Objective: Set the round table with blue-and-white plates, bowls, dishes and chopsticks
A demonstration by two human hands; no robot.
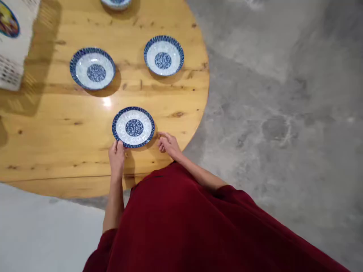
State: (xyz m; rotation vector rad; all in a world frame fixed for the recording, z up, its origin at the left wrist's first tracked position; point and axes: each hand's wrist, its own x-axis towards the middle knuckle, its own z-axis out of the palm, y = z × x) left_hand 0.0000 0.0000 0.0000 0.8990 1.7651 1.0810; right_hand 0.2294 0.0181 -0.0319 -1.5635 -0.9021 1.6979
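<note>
A blue-and-white plate [134, 127] with a dark patterned rim and a speckled round centre is at the near side of the wooden table [93, 121]. At its lower left edge, my left hand [116, 153] pinches the rim between thumb and fingers. Just right of the plate is my right hand [168, 144], with its index finger stretched toward the rim and the other fingers curled. A small gap shows between that fingertip and the plate, and nothing is visible in this hand.
Two similar blue-and-white dishes, a left one [96, 72] and a right one [163, 59], stand farther back. Another dish [117, 3] is cut off at the top. A white perforated basket [17, 49] stands at the upper left. The table's curved edge borders grey floor [269, 113].
</note>
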